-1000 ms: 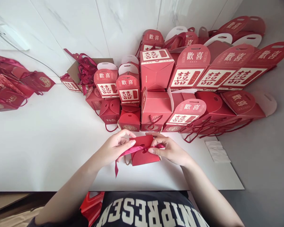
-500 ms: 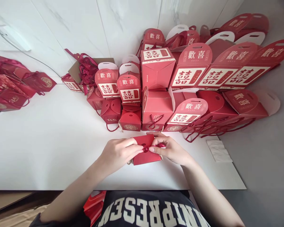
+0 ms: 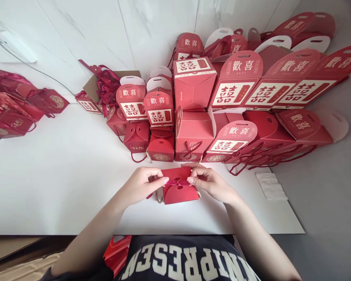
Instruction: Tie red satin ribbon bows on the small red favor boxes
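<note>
At the near edge of the table (image 3: pixel 61 183), the box (image 3: pixel 179 194) sits between the hands; left hand (image 3: pixel 140 185) and right hand (image 3: pixel 212 183) each pinch an end of the ribbon (image 3: pixel 177 182) over its top. The tie looks midway; snugging it would need an even outward pull from both

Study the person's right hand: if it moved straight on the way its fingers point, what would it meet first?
Its fingers point left along the top of the small red box, so the right hand, which pinches the ribbon, would probably first meet the fingertips of the left hand.
</note>
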Demonstrator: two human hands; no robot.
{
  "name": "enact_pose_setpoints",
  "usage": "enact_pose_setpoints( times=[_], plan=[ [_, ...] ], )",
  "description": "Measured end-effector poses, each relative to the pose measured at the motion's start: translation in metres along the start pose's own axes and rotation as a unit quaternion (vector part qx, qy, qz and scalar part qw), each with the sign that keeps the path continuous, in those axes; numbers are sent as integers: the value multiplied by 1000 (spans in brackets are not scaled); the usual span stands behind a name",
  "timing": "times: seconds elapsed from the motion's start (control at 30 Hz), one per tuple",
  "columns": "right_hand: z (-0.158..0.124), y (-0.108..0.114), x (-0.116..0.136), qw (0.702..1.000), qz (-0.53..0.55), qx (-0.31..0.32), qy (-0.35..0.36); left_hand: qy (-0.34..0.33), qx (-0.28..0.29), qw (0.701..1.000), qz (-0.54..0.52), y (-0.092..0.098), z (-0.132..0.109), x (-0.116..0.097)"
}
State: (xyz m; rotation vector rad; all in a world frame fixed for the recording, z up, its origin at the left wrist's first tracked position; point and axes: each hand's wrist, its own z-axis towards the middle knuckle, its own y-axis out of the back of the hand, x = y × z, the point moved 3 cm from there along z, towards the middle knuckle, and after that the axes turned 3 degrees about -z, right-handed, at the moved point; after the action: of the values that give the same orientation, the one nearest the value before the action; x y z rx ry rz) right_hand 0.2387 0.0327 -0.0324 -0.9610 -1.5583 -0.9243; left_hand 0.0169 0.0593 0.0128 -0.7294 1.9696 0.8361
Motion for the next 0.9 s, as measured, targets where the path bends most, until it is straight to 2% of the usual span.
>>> enact_pose_setpoints(
  times=[0.2,0.47,0.6,0.73,0.9],
  plan=[
    [-4,12,3,997,-48,-41,53,-19,-2,1000,14,2,3,3],
    [-7,19,2,991,-114,-65,32,1,119,992,35,14,1,5],
    [-5,15,-1,999,-51,-11,-14,16,138,990,-23,9,0,7],
    [-3,12,-2,999,-18,15,-25,11,106,994,-39,-3,0,12],
    [-5,11,1,999,-18,22,-29,-5,12,997,-70,-8,3,14]
  ],
)
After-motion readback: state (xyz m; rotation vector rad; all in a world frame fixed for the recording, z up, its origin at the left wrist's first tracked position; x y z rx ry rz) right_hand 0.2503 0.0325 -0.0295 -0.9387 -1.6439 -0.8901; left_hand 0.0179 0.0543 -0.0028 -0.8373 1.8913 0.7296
